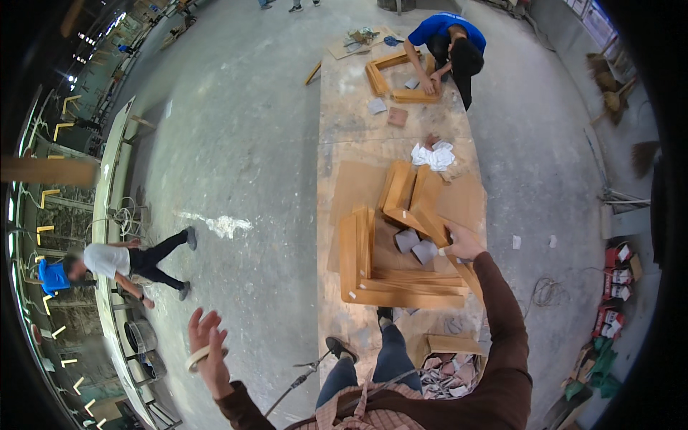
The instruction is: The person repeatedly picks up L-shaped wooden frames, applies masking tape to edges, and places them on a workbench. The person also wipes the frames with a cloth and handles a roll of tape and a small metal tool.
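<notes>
In front of me on the long worktable [337, 154], L-shaped wooden frame pieces [351, 251] lie in stacks, several of them nested together. My right hand [466, 244] reaches out to the right side and grips an L-shaped wooden piece [430, 215] of the farther stack. Two grey sanding blocks [424, 251] sit between the stacks, close to that hand. My left hand [209, 355] is raised off the table to the left, fingers apart. A pale ring [197, 358], perhaps a tape roll, hangs around its thumb side.
Crumpled white paper [434, 155] and a reddish pad [398, 116] lie farther up the table. At its far end a person in blue [448, 36] handles another wooden frame [380, 79]. A cardboard box of scraps [451, 344] stands by my legs. Another person [111, 259] walks at left.
</notes>
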Tool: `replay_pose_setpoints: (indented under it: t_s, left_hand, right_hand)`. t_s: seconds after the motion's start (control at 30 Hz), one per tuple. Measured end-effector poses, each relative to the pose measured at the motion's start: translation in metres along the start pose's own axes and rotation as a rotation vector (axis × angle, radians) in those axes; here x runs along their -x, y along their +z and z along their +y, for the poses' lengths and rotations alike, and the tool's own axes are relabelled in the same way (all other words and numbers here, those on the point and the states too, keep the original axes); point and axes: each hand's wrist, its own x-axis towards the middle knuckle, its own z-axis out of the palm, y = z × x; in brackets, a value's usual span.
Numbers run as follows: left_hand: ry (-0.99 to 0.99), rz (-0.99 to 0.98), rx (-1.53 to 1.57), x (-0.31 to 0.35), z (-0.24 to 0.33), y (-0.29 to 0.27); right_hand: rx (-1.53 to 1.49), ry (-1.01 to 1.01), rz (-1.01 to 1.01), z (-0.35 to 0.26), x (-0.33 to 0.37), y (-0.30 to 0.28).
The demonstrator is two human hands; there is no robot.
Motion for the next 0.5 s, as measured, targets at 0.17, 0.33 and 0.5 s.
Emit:
replay_pose_setpoints:
  t_s: [0.17, 0.33, 0.5]
  left_hand:
    - [-0.016, 0.152, -0.169, -0.007, -0.002, 0.010]
    - [-0.078, 0.035, -0.275, -0.022, 0.000, 0.024]
    - [-0.076, 0.103, -0.349, -0.037, -0.020, 0.033]
  right_hand:
    - [0.472, 0.118, -0.041, 0.061, -0.093, 0.062]
    - [0.602, 0.169, -0.077, 0.112, -0.162, 0.110]
    - [0.668, 0.184, -0.023, 0.148, -0.215, 0.142]
